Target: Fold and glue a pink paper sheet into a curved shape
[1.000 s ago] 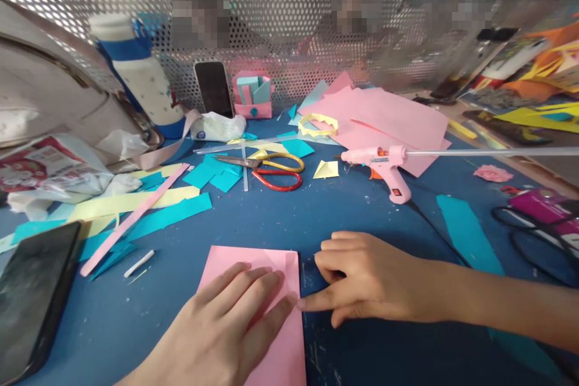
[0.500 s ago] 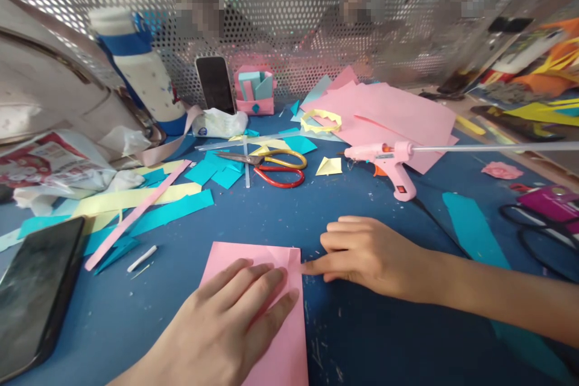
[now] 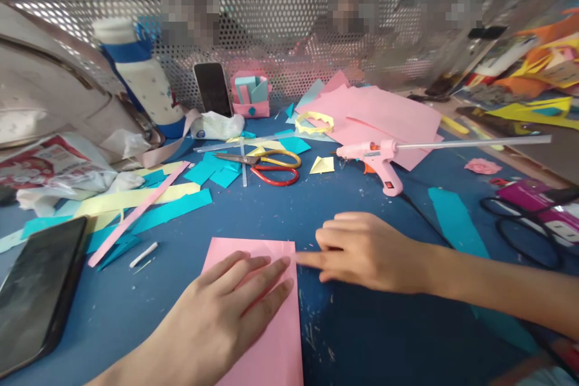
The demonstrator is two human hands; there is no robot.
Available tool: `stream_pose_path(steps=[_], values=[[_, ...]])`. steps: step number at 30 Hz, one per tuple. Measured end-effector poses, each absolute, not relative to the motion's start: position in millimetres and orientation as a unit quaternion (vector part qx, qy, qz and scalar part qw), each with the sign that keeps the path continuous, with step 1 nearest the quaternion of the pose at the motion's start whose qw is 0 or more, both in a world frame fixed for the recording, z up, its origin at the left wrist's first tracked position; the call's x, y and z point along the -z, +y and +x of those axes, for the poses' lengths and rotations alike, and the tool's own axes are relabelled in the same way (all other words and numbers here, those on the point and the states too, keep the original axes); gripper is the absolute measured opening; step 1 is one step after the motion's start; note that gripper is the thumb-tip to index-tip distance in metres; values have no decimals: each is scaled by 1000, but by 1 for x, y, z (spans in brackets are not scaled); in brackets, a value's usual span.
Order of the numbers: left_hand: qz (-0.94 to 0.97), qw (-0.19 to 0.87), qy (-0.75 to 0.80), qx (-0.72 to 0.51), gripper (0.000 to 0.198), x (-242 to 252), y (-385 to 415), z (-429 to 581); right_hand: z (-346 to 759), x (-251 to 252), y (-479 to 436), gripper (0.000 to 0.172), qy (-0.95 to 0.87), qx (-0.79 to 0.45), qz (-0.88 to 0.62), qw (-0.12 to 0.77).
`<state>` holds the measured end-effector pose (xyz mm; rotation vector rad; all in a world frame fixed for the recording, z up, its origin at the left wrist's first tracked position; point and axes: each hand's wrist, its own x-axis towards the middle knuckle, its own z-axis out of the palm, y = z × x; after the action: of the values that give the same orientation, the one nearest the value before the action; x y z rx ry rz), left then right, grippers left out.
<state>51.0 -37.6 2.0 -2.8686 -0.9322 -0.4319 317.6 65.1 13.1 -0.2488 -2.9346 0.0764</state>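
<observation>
Dark phone (image 3: pixel 40 295): flat on the blue table (image 3: pixel 136 313), well to the left hand's left.
Pink strip (image 3: pixel 140 211): slantwise over other paper strips (image 3: pixel 181 210), ahead and left of the left hand.
Bottle (image 3: pixel 149 87): white and blue, far ahead of the left hand, to its left.
Left hand (image 3: pixel 221 307): palm down, fingers slightly spread.
Scissors (image 3: pixel 255 161): red and yellow handles, ahead of the left hand, blades pointing left.
Pink sheet (image 3: pixel 275 341): flat on the table, beneath the left hand, right edge towards the right hand.
Right hand (image 3: pixel 371 253): index finger stretched out, tip at the sheet's right edge; other fingers bent inward, cannot tell whether around anything.
Glue gun (image 3: pixel 371 152): pink, ahead of the right hand, clear stick (image 3: pixel 470 143) extending from its rear.
Teal strip (image 3: pixel 456 217): right of the right hand, partly hidden by the forearm (image 3: pixel 502 295).
Paper rose (image 3: pixel 483 166): pink, well ahead and right of the right hand.
Power strip (image 3: pixel 527 196): purple, far to the right hand's right.
</observation>
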Motion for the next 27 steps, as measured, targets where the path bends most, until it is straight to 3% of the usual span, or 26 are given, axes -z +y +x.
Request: stream_pose_path(steps=[4, 17, 27], values=[[-940, 39, -307, 143, 39, 0, -39, 50, 317, -15, 51, 45, -995, -55, -24, 78], [-941, 49, -307, 136, 37, 2, -40, 49, 306, -22, 43, 31, -992, -100, 22, 71], [-943, 41, -305, 127, 39, 3, -40, 49, 305, -17, 9, 31, -980, -171, 69, 79]])
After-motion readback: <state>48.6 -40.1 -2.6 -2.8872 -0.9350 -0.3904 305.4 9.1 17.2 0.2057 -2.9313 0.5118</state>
